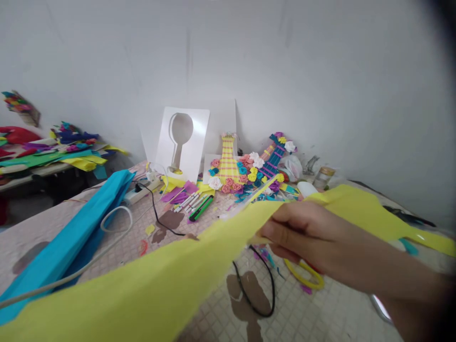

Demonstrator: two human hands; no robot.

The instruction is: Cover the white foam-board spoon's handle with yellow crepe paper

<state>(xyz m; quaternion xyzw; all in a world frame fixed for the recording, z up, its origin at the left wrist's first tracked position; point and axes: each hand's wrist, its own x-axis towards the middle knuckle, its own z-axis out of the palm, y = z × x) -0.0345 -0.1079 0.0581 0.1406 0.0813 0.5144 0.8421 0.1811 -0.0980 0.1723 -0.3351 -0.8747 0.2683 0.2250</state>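
Observation:
My right hand (pixel 302 232) pinches the upper edge of a yellow crepe paper sheet (pixel 142 285) between thumb and fingers. The sheet runs across the lower left foreground, over the table. My left hand (pixel 191 236) shows only as a small patch of skin at the sheet's top edge; the paper hides its fingers. Below my right hand is a yellow loop (pixel 306 281), like a scissors handle; I cannot tell whether it touches the hand. A thin pale strip with a yellow edge (pixel 261 190) slants up behind the sheet.
Blue folded paper (pixel 78 232) and a white cable (pixel 117 232) lie left. Behind are markers (pixel 187 203), a green cutter (pixel 201 208), a white cut-out board (pixel 183 142) and flower-trimmed woven pieces (pixel 228 161). A black cord (pixel 272 289) loops in front; more yellow paper (pixel 359 209) lies right.

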